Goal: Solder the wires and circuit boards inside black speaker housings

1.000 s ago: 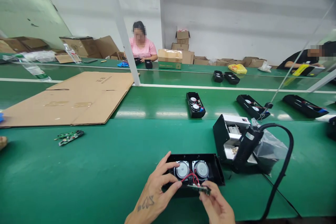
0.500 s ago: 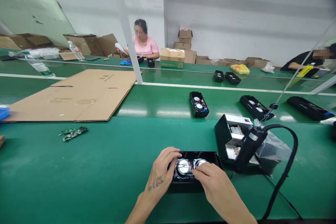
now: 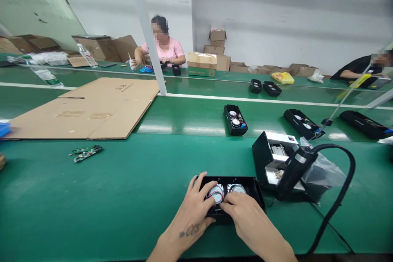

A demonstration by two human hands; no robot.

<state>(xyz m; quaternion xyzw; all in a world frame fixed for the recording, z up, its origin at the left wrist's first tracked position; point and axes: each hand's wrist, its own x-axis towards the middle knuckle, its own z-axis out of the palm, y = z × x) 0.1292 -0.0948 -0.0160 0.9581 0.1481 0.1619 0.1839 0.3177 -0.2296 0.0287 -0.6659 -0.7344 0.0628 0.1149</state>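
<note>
A black speaker box (image 3: 259, 191) lies before me on the green bench, its inside facing up. Two round silver speakers (image 3: 217, 195) sit in it, with thin red and black wires across the left one. My left hand (image 3: 196, 204) grips the left end of the box, fingers spread over the far rim and a fingertip reaching inside, thumb by the near side. My right hand (image 3: 245, 213) reaches in between the speakers with fingertips pressed together, partly covering the right speaker. What those fingertips pinch is hidden.
Right of the box stands a black-and-white machine (image 3: 272, 163), beside a black handheld tool (image 3: 296, 172) with a thick cable. Circuit boards (image 3: 87, 152) and flat cardboard (image 3: 92, 110) lie left. Speaker boxes (image 3: 236, 120) rest beyond; two co-workers sit across.
My left hand has shifted, its fingers now spread wider and reaching into the box. My right fingertips moved slightly left between the speakers. The co-worker in pink lowered an arm.
</note>
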